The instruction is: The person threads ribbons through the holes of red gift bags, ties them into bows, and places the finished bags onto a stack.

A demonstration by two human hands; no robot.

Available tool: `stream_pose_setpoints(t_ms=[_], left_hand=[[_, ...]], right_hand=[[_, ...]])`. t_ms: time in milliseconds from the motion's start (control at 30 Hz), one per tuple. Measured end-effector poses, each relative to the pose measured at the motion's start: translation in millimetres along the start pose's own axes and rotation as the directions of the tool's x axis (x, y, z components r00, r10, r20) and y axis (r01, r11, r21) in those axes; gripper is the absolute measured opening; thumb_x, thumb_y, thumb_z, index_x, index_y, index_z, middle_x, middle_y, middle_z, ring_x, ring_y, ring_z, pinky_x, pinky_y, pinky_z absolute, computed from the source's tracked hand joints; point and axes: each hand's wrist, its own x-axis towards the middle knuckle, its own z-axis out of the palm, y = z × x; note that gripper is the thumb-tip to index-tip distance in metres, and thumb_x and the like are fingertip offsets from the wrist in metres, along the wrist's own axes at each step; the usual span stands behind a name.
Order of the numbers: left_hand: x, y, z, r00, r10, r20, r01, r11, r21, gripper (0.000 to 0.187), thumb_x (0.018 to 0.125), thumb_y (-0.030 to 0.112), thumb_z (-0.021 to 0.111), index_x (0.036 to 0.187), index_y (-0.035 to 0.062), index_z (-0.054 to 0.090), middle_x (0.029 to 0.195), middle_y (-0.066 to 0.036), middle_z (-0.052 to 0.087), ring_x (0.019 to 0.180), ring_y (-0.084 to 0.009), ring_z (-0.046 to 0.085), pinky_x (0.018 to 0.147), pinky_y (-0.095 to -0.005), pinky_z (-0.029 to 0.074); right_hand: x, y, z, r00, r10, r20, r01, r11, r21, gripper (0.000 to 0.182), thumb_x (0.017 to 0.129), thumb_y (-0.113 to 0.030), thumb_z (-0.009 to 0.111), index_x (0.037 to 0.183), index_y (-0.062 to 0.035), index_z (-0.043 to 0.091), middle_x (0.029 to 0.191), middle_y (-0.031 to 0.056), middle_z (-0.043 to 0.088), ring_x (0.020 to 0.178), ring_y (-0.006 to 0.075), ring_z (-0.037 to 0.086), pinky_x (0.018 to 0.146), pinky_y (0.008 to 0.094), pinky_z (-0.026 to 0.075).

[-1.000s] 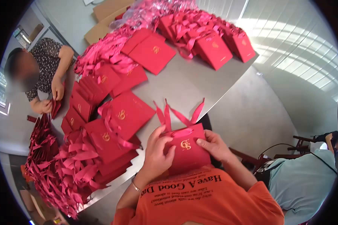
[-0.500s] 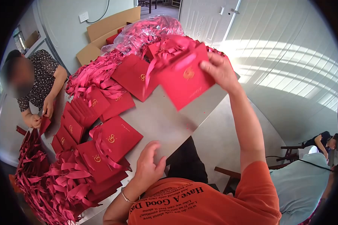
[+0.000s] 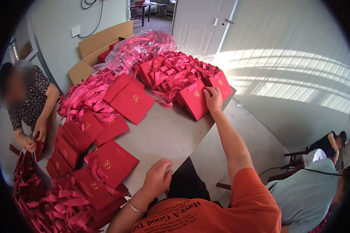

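Observation:
My right hand [image 3: 214,99] is at the far right of the table, fingers closed on the upper right edge of a red paper gift bag [image 3: 194,100] with a gold emblem and pink ribbon handle. That bag leans at the front of a cluster of similar bags [image 3: 221,87], their ribbons [image 3: 171,73] heaped behind. My left hand [image 3: 158,176] hovers by the table's near edge, fingers loosely stretched, thumb apart, holding nothing. Nearest to it lies a red gift bag [image 3: 118,163] with its emblem up. Another flat bag [image 3: 133,101] lies farther back.
More red bags [image 3: 68,151] and ribbon heaps [image 3: 72,198] cover the grey table's [image 3: 171,132] left side. Clear plastic wrap [image 3: 144,46] and a cardboard box [image 3: 105,39] are at the back. A co-worker [image 3: 31,97] handles a bag at left. Other people [image 3: 307,190] sit at right.
My right hand has carried the gift bag away from me and set it against the cluster at the far right. My left hand has barely moved. The view has shifted somewhat.

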Motion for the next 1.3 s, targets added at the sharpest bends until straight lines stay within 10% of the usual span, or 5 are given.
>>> stream_pose_setpoints(t_ms=[100,367,1067,1300], left_hand=[[-1,1,-1,1.0,-0.017,-0.007,0.017,1.0,0.007,0.027,0.079,-0.002,0.069,0.105,0.0013,0.061,0.113,-0.016,0.066,0.103,-0.0355,0.066,0.087,-0.0392,0.055],[-2,2,0,1.0,0.022,-0.002,-0.021,0.998,0.063,0.026,0.078,-0.002,0.069,0.103,0.002,0.062,0.112,-0.015,0.067,0.101,-0.0348,0.065,0.086,-0.0401,0.055],[-10,-4,2,0.999,0.042,-0.015,-0.041,0.998,0.048,0.029,0.078,0.0,0.067,0.105,0.0043,0.061,0.114,-0.014,0.065,0.106,-0.0337,0.064,0.092,-0.0413,0.053],[-9,-4,5,1.0,0.022,-0.002,-0.022,0.997,0.07,0.027,0.078,0.001,0.067,0.105,0.0047,0.061,0.114,-0.014,0.065,0.107,-0.0338,0.063,0.091,-0.0413,0.053]], right_hand=[[-25,-10,-14,0.994,-0.072,-0.084,0.067,0.996,-0.061,0.045,0.089,-0.037,0.071,0.12,-0.0037,0.068,0.125,0.0206,0.063,0.117,0.0352,0.059,0.101,0.043,0.046],[-90,-60,-26,0.943,0.109,0.314,0.051,0.887,-0.46,0.111,0.077,-0.067,0.071,0.156,-0.0028,0.024,0.154,0.0351,0.026,0.144,0.0467,0.028,0.116,0.0528,0.028],[-57,-49,-2,0.956,0.072,0.283,0.048,0.918,-0.394,0.113,0.072,-0.059,0.079,0.152,0.0012,0.027,0.154,0.0327,0.029,0.142,0.0448,0.034,0.114,0.05,0.033],[-71,-136,14,0.852,-0.494,0.171,0.502,0.865,0.0,0.079,0.075,-0.039,0.083,0.134,0.0015,0.05,0.144,0.0257,0.045,0.132,0.0433,0.043,0.11,0.0506,0.036]])
